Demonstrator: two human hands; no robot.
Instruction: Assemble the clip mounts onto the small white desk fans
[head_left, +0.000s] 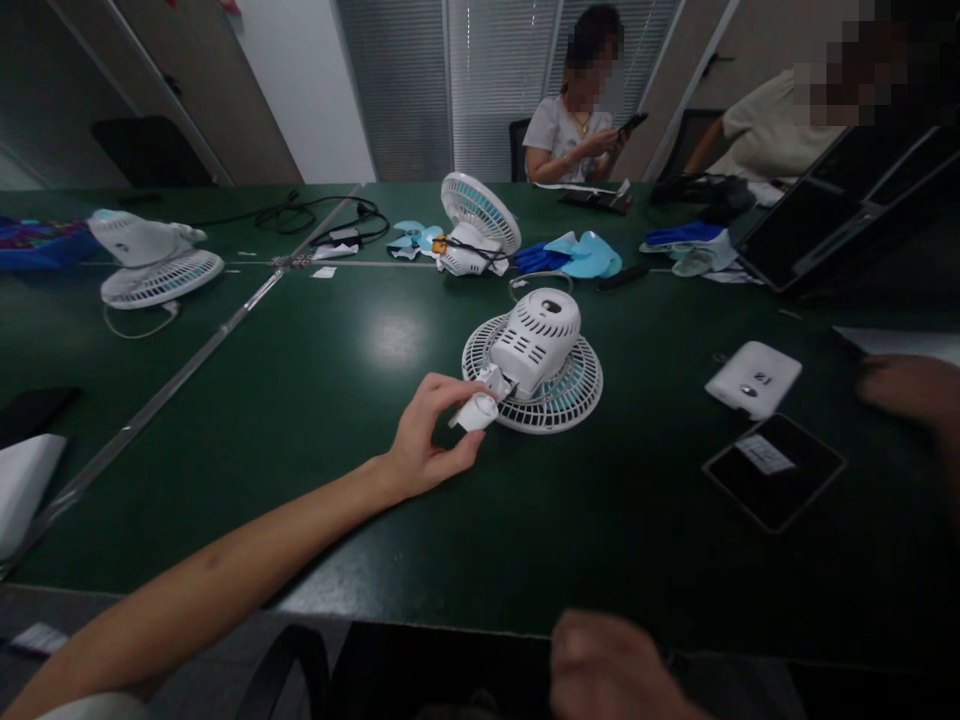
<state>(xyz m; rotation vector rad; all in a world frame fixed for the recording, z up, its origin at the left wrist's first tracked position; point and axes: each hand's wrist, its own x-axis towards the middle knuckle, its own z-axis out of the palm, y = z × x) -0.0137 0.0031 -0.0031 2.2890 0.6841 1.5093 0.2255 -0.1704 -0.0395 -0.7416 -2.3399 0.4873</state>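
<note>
A small white desk fan (536, 340) lies face down on the green table, its round grille (559, 412) underneath and its motor housing upward. My left hand (431, 440) is closed on the fan's white neck piece (478, 411), pinching its rounded end between thumb and fingers. Light blue blades show through the grille slots. Below the table's front edge, my right hand (607, 665) is curled into a loose fist, slightly blurred, away from the fan. What its fingers may hold is hidden.
Another fan (480, 225) stands behind, beside blue blades (589, 256) and dark cords. A third fan (157, 260) lies at left. A white power bank (756, 378) and black tablet-like slab (774, 470) lie at right, near another person's hand (911, 390). A person (574, 140) sits opposite.
</note>
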